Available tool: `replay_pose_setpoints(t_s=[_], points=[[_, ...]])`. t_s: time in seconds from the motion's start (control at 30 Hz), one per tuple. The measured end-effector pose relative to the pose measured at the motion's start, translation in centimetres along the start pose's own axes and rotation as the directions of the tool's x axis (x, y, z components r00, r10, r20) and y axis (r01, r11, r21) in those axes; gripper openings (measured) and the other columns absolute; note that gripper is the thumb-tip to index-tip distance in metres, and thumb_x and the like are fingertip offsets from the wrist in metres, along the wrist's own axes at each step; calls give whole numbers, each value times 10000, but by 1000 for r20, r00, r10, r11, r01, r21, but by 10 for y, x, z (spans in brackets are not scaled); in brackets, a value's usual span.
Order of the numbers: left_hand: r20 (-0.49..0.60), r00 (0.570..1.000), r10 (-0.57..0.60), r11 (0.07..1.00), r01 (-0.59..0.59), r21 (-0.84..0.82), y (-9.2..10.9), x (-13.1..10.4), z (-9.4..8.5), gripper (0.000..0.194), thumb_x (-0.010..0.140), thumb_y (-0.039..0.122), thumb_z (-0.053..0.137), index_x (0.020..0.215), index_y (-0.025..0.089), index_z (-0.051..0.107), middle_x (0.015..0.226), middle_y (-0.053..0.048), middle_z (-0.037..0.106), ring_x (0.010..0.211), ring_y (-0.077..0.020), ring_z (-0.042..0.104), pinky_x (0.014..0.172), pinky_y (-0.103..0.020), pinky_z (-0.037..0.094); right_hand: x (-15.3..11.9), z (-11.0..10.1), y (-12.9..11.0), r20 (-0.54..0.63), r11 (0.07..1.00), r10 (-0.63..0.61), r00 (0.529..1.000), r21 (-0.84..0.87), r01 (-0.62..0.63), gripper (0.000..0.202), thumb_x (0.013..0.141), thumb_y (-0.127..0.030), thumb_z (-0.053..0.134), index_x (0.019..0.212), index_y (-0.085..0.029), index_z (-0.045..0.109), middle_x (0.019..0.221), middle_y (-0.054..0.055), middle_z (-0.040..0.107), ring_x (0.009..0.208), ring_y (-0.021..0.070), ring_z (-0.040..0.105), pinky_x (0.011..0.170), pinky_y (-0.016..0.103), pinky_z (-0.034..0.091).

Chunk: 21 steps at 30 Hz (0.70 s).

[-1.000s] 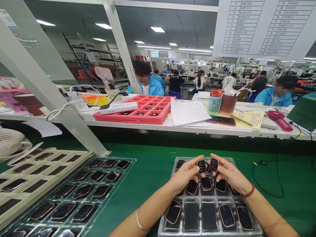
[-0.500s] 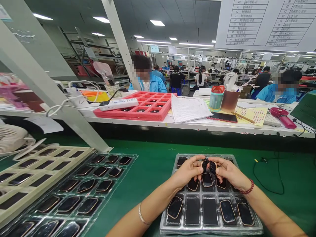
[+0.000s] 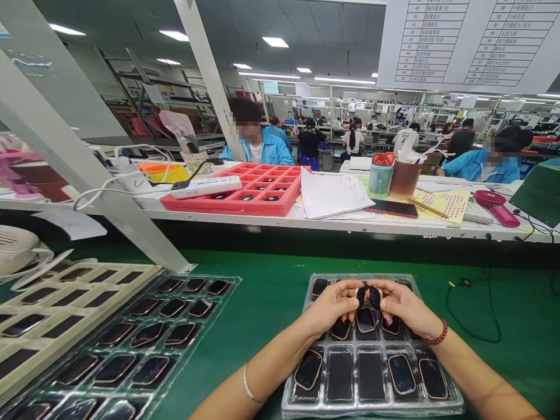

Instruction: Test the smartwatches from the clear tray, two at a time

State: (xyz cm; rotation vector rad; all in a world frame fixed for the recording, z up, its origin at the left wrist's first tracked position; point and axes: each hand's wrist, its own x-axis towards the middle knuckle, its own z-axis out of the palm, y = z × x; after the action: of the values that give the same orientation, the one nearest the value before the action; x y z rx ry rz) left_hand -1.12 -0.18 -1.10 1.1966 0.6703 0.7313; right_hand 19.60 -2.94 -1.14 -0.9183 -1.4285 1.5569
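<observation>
My left hand [image 3: 333,304] pinches a smartwatch case [image 3: 360,296] between thumb and fingers. A second smartwatch case [image 3: 375,297], dark with a gold edge, is gripped the same way by my right hand [image 3: 405,304]. Both cases are held tilted, close side by side, above a clear plastic tray [image 3: 371,410]. In the tray's pockets lie several smartwatch cases, such as the one at front right [image 3: 401,374]. Two front pockets show only black lining [image 3: 340,375]. My hands and forearms hide parts of the back rows.
At left lie another clear tray [image 3: 175,361] of watch cases and a cream foam tray [image 3: 144,271], near a white fan [image 3: 17,251]. The shelf [image 3: 262,224] ahead bears a red foam tray [image 3: 227,207], papers [image 3: 335,192] and a phone [image 3: 394,207]. A black cable [image 3: 470,332] lies at right.
The whole view has shifted slightly. Both hands keep hold of the two watch cases in almost the same pose over the tray.
</observation>
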Motion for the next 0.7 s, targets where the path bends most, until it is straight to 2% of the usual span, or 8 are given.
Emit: replay_pose_setpoints(t_s=[0.4,0.5,0.6,0.7], points=[[-4,1000,15,999,-15,33,-2,0,0,515,661,356,695,1082,121,513,861,-47,584,514,-64,533,436,-173,322,0,7,0,-12,997,-44,999,-70,43,497,761,-357,655,1200,-178,506,659,-14,577,505,91,526,498,229,466],[-39,998,51,996,-48,71,1,0,3,437,730,333,613,1099,125,507,886,-68,594,634,-123,591,483,-195,384,1,7,0,-65,998,-32,997,-55,28,488,775,-351,631,1221,-206,497,812,32,616,635,137,610,542,253,500],[-108,992,71,991,-57,122,5,-3,7,375,741,228,555,1102,144,499,952,-80,599,753,-160,610,541,-219,432,1,7,0,-102,999,-8,995,-36,4,484,781,-331,609,1240,-248,479,1033,69,599,786,180,640,587,278,527],[-148,987,70,983,-43,178,6,-5,12,328,685,129,553,1012,146,524,893,-56,612,697,-137,601,560,-222,439,1,6,1,-68,999,4,998,-45,-7,422,775,-290,601,1185,-229,520,1047,79,617,730,160,643,558,260,520]])
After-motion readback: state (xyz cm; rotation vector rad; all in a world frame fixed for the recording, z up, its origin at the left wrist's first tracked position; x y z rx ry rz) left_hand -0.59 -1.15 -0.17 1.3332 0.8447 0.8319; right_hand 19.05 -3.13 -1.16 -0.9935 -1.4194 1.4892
